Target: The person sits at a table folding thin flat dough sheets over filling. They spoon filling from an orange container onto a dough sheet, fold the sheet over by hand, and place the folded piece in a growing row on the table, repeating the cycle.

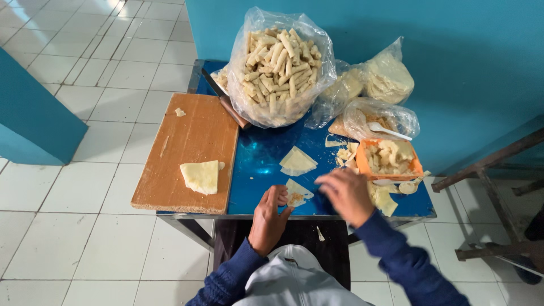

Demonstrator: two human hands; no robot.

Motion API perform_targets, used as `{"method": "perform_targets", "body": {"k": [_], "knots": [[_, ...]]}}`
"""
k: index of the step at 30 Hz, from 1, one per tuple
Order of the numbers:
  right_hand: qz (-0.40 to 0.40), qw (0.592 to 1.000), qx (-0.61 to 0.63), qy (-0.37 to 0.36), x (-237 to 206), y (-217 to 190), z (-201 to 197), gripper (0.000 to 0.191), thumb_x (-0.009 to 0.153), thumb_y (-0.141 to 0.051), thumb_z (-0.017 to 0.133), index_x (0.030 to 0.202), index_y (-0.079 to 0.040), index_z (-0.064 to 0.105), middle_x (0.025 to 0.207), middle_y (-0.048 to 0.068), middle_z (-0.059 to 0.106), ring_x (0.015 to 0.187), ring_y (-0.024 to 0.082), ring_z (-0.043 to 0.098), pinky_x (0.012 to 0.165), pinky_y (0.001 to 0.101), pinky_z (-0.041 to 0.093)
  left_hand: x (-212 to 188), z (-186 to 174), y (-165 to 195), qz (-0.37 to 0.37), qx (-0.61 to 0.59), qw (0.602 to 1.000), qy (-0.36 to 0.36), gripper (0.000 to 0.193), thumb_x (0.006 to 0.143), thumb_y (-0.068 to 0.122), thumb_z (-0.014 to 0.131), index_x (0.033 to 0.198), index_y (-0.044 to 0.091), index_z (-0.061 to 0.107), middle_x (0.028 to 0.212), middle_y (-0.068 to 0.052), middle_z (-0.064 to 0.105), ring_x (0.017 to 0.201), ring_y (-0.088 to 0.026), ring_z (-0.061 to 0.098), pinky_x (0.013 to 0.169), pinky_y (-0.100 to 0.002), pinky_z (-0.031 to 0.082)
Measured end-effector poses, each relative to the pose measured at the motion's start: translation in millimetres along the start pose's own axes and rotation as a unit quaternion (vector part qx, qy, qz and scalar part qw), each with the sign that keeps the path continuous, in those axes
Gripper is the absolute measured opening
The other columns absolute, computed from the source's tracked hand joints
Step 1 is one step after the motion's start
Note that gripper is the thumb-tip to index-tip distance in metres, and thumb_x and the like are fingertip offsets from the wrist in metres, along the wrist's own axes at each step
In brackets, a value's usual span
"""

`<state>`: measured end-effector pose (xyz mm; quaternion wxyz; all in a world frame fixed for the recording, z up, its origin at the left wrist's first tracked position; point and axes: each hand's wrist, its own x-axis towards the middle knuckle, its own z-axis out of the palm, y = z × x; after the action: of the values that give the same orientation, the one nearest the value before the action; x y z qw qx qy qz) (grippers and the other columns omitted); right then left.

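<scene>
Left hand (268,218) is pinching a filled wrapper (297,192) on the desk (260,164). Right hand (347,195) is hovering just beside it, fingers curled; its hold cannot be told.

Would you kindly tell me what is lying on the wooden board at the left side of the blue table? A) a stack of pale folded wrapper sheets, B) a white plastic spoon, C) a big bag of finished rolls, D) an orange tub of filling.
A: the wooden board carries only a stack of pale folded wrapper sheets and a small scrap; the spoon, orange tub and bag of rolls sit elsewhere on the blue table.
</scene>
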<state>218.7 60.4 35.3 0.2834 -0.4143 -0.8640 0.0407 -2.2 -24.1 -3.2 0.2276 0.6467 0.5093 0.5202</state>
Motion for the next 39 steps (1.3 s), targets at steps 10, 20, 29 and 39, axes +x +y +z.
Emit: {"method": "perform_targets", "body": {"k": [10, 20, 29, 39], "knots": [[0.012, 0.998, 0.011, 0.052, -14, -32, 28, 0.01, 0.088, -0.013, 0.073, 0.096, -0.013, 0.067, 0.089, 0.002, 0.068, 0.088, 0.025, 0.064, 0.079, 0.0419, 0.042, 4, -1, 4, 0.02, 0.028, 0.999, -0.007, 0.047, 0.076, -0.004, 0.077, 0.117, 0.0, 0.056, 0.106, -0.017, 0.062, 0.096, -0.033, 0.065, 0.082, -0.041, 0.054], [-0.026, 0.997, 0.071, 0.011, -18, -35, 29, 0.03, 0.086, -0.009, 0.071, 0.115, -0.013, 0.068, 0.104, -0.002, 0.075, 0.09, 0.019, 0.068, 0.084, 0.0408, 0.04, 5, 1, 3, 0.038, 0.033, 0.999, -0.002, 0.028, 0.088, 0.0, 0.066, 0.114, -0.001, 0.056, 0.104, -0.019, 0.062, 0.097, -0.04, 0.062, 0.081, -0.045, 0.051], [-0.09, 0.995, 0.05, -0.007, -10, -16, 40, 0.024, 0.084, -0.022, 0.078, 0.107, -0.018, 0.074, 0.103, -0.005, 0.076, 0.091, 0.016, 0.064, 0.081, 0.0378, 0.036, 12, -2, -3, 0.095, 0.078, 0.992, -0.027, 0.013, 0.091, 0.0, 0.063, 0.104, 0.003, 0.062, 0.104, -0.014, 0.065, 0.099, -0.034, 0.063, 0.081, -0.042, 0.053], [-0.085, 0.995, 0.05, -0.033, 11, 1, 60, 0.009, 0.086, -0.018, 0.074, 0.094, -0.014, 0.074, 0.094, 0.0, 0.071, 0.091, 0.024, 0.062, 0.079, 0.04, 0.039, 22, -1, -7, 0.172, 0.123, 0.977, -0.013, 0.006, 0.088, 0.002, 0.065, 0.094, 0.001, 0.065, 0.098, -0.011, 0.062, 0.096, -0.032, 0.058, 0.081, -0.04, 0.051]]}}
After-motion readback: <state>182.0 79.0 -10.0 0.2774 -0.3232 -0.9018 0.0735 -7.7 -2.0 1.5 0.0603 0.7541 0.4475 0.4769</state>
